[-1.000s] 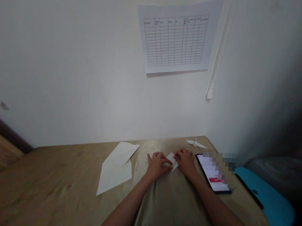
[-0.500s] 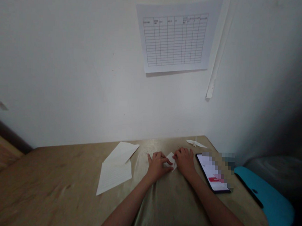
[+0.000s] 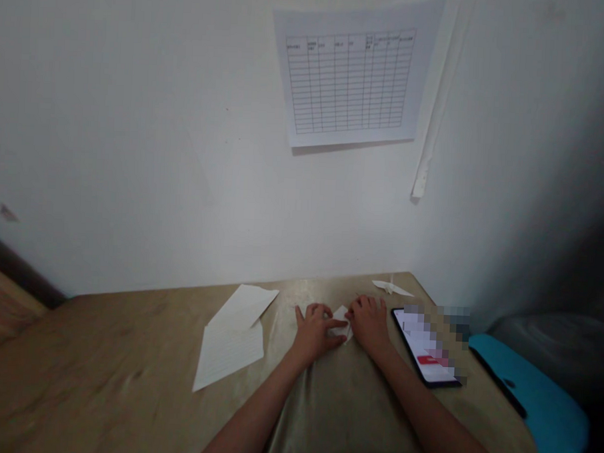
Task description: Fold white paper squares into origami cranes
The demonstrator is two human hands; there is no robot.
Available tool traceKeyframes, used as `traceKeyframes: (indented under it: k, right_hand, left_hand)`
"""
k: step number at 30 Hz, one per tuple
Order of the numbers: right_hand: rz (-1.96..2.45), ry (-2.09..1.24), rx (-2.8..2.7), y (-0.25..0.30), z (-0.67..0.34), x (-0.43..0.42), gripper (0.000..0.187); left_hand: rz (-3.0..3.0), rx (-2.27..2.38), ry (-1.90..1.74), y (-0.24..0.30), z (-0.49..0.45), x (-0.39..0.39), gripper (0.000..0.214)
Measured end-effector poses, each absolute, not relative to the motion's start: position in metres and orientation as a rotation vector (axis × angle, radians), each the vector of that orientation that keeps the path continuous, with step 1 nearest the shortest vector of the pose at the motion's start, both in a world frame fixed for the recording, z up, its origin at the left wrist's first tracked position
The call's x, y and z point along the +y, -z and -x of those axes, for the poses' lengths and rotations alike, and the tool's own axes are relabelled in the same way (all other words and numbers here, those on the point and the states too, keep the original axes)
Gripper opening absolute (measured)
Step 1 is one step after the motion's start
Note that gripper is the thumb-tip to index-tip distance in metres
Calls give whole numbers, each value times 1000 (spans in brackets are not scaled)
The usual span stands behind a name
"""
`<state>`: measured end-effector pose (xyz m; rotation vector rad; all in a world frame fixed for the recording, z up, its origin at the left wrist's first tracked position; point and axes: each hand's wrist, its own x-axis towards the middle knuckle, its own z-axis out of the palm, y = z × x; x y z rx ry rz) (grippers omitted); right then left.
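A small folded piece of white paper (image 3: pixel 341 313) lies on the table between my two hands, partly hidden by the fingers. From the left, my left hand (image 3: pixel 316 330) holds it against the tabletop, its index finger stretched across the paper and its thumb at the near edge. My right hand (image 3: pixel 370 321) has its fingers bent over the paper's right side and grips it there.
Two larger sheets of white paper (image 3: pixel 231 357) overlap on the table (image 3: pixel 126 366) at left. A phone (image 3: pixel 426 352) with a lit screen lies at right. Behind it is a folded paper scrap (image 3: pixel 393 288). A blue chair (image 3: pixel 540 390) stands beside the table; a printed chart (image 3: pixel 353 82) hangs on the wall.
My left index finger has shifted a little to the right across the folded paper. My right hand stays almost where it was.
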<state>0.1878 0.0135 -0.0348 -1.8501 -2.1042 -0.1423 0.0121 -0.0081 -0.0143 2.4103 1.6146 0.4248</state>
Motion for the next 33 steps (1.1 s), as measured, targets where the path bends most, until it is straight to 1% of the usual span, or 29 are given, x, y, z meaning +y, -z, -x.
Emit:
traceKeyframes:
  k: [7,20,33]
  right_hand:
    - [1892,131,-2044,37,-193,14,20]
    - [1837,-87,-2010,41,-207,16,18]
    - [1893,-59,-1970,40,-200,17,18]
  left_hand:
    - [-2477,1600,-402,12,-10,-6,43]
    - [-2507,1582,-360,10,-9,-5,46]
    - [-2510,1572,-340,9,-9,-5,45]
